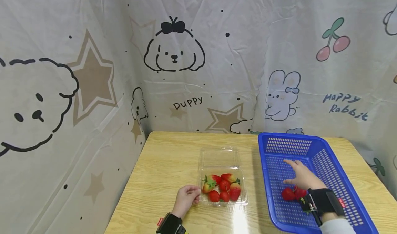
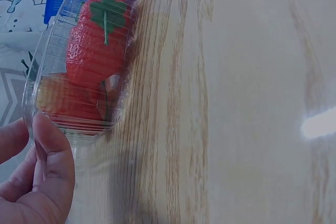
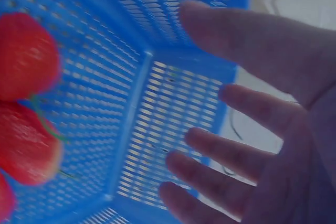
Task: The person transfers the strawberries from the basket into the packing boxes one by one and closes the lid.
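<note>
Head | box (image 1: 220, 167): pinched by left hand (image 1: 187, 197) | strawberries (image 1: 288, 194) in basket (image 1: 277, 172): near right hand (image 1: 305, 177)

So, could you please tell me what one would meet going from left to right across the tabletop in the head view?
Left hand, clear plastic container holding strawberries, blue basket.

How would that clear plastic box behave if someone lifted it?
The clear clamshell box would probably flex, since its ribbed walls look thin. Its lid, folded open, might flop. Loose strawberries could roll inside.
</note>
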Action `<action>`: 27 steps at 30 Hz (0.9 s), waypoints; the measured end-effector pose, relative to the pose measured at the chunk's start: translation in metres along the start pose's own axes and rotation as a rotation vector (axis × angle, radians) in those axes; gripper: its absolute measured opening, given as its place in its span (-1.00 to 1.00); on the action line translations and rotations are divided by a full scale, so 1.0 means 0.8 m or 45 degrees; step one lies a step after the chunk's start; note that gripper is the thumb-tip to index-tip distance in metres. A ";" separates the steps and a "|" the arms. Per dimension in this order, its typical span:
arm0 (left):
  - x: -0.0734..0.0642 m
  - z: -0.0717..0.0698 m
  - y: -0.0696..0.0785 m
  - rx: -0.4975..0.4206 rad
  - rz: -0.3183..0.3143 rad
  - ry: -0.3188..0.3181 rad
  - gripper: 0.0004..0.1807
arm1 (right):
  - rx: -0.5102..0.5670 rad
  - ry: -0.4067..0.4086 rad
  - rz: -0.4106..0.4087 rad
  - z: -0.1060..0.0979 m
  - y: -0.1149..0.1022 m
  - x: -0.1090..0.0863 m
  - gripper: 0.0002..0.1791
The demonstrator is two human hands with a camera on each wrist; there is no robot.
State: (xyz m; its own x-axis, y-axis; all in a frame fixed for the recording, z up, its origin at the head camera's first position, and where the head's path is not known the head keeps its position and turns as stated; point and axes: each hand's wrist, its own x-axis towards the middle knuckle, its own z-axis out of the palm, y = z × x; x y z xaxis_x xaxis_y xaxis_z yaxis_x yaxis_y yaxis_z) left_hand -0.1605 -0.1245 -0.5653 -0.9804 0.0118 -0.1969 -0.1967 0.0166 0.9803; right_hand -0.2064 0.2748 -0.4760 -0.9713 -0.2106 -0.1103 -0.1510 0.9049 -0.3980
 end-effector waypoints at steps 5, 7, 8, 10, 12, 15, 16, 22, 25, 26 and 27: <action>0.001 0.000 0.000 -0.016 0.003 -0.011 -0.71 | 0.039 -0.171 0.030 0.019 0.000 0.001 -0.19; 0.001 0.000 -0.001 -0.016 0.011 -0.007 -0.71 | 0.054 -0.200 0.016 0.027 0.002 0.001 -0.23; 0.001 0.000 -0.002 -0.016 0.020 -0.005 -0.71 | 0.070 -0.215 0.026 0.031 0.002 0.001 -0.26; 0.000 -0.001 -0.005 -0.017 0.070 -0.012 -0.70 | 0.102 -0.242 0.044 0.038 0.004 0.000 -0.33; -0.001 -0.002 -0.008 -0.036 0.146 -0.030 -0.71 | 0.123 -0.256 0.074 0.045 0.006 -0.001 -0.39; -0.003 -0.003 -0.008 -0.049 0.200 -0.045 -0.69 | 0.128 -0.263 0.107 0.052 0.008 -0.004 -0.46; -0.004 -0.002 -0.006 -0.050 0.182 -0.040 -0.69 | 0.122 -0.258 0.101 0.054 0.008 -0.004 -0.48; -0.002 0.002 0.004 -0.015 0.014 0.000 -0.73 | 0.084 -0.256 0.117 0.057 0.009 -0.005 -0.57; -0.001 0.002 0.002 -0.013 0.018 0.000 -0.74 | 0.092 -0.263 0.118 0.055 0.008 -0.005 -0.61; -0.002 0.002 0.002 -0.011 0.019 0.002 -0.74 | 0.093 -0.266 0.112 0.054 0.007 -0.005 -0.62; -0.002 0.002 0.002 -0.011 0.019 0.001 -0.74 | 0.102 -0.266 0.110 0.052 0.007 -0.005 -0.64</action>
State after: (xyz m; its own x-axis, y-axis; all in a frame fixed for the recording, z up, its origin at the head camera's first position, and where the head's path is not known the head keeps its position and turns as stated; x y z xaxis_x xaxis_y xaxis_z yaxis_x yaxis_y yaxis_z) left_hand -0.1594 -0.1230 -0.5632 -0.9832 0.0109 -0.1821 -0.1820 0.0079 0.9833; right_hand -0.1953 0.2650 -0.5158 -0.9196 -0.2133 -0.3299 -0.0458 0.8923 -0.4491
